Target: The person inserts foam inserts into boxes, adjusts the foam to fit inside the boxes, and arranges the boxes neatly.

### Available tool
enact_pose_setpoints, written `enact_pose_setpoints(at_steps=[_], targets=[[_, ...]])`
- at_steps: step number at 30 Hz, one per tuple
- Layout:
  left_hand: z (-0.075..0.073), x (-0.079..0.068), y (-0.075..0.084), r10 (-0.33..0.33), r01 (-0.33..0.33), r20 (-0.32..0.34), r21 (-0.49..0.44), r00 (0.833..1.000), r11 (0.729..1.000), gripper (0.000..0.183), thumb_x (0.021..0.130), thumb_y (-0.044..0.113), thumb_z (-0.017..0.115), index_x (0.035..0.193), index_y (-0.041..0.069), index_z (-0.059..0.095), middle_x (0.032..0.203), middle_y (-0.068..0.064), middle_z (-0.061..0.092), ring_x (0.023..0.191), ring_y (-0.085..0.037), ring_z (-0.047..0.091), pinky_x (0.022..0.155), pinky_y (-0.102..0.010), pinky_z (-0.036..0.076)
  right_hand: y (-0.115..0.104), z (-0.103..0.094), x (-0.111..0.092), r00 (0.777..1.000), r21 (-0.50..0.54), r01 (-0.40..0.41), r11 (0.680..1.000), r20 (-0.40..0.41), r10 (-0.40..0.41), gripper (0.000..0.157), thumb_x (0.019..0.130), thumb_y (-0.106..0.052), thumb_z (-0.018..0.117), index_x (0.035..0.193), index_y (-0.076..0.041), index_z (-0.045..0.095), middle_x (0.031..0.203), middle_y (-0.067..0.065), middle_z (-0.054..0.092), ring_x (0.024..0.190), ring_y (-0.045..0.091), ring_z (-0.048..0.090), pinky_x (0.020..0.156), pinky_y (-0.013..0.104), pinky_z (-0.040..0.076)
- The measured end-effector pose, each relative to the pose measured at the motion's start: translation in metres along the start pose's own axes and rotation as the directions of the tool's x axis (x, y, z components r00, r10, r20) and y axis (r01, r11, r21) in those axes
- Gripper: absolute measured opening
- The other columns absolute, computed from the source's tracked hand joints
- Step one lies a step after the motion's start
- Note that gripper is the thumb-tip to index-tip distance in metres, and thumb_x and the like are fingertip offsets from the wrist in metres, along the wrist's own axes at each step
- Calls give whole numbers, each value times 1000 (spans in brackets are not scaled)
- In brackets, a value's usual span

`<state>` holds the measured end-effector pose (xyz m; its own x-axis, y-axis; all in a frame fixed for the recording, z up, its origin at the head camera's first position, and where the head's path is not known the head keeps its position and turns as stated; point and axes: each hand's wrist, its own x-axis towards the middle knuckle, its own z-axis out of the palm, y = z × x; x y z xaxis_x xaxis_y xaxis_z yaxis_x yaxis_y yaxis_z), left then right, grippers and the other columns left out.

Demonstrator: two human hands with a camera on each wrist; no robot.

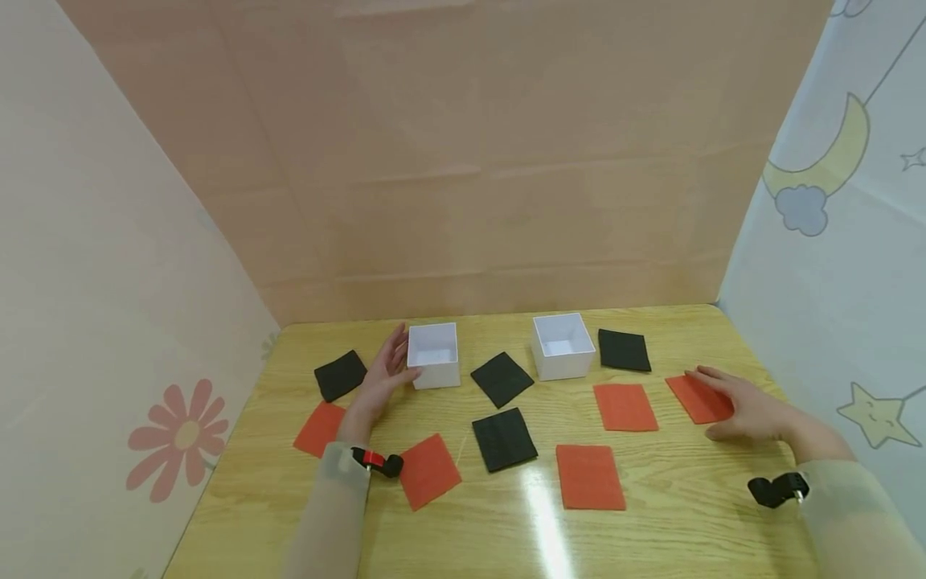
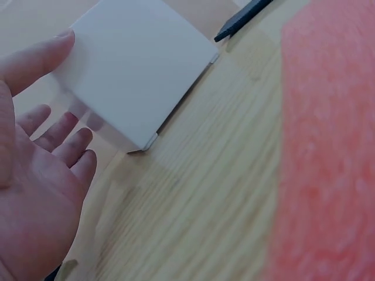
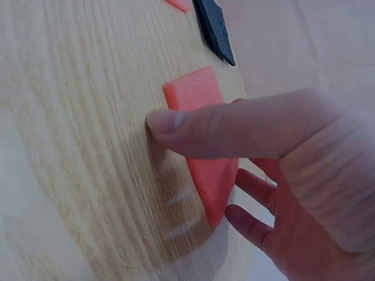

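Observation:
My left hand [image 1: 379, 382] is at the left side of a white open-topped box [image 1: 438, 375]. Its fingers reach along that side with the thumb across the front; the left wrist view shows the fingers spread and relaxed, and whether they touch the box [image 2: 135, 70] is unclear. At the far right, my right hand [image 1: 755, 408] straddles a flat red square [image 1: 693, 400] that looks like folded cloth or foam. In the right wrist view, its thumb is on the near side of the red square [image 3: 202, 88], with the other fingers loosely bent on the far side.
A second white box [image 1: 563, 367] stands right of centre. Around the boxes lie several black squares [image 1: 505, 439] and several red squares [image 1: 590, 478] on the wooden table [image 1: 477, 523]. A brown sheet [image 1: 463, 177] hangs behind; patterned walls flank both sides.

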<state>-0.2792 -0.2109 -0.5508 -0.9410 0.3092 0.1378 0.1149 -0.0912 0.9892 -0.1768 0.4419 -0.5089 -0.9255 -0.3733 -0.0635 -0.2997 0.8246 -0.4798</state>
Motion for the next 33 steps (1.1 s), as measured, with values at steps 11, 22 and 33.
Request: enact_pose_setpoints(at_steps=[11,22,33], targets=[[-1,-3,3,-26,26,10,7,1000,1000,93,100,0,73,173,19,19,178,-3,20,163,-27,21,128,-37,20,5,0,-1,999,27,-44,999,-26,45,102,77,-19,94,160,4,40,156,39,34,136,68,33,100,79,34],[-1,-3,6,-54,53,9,28,999,998,92,100,5,75,173,16,21,177,-2,22,163,-23,21,128,-38,20,8,6,-1,994,70,-97,993,-51,101,97,81,-21,95,153,14,42,142,38,41,116,58,55,92,65,52],[2,-4,13,-52,52,-2,35,999,998,91,101,6,74,173,16,20,178,-2,20,163,-25,20,128,-39,20,-7,6,15,984,-51,-164,985,-76,160,100,78,-38,95,149,14,48,137,41,46,116,55,52,93,69,48]])
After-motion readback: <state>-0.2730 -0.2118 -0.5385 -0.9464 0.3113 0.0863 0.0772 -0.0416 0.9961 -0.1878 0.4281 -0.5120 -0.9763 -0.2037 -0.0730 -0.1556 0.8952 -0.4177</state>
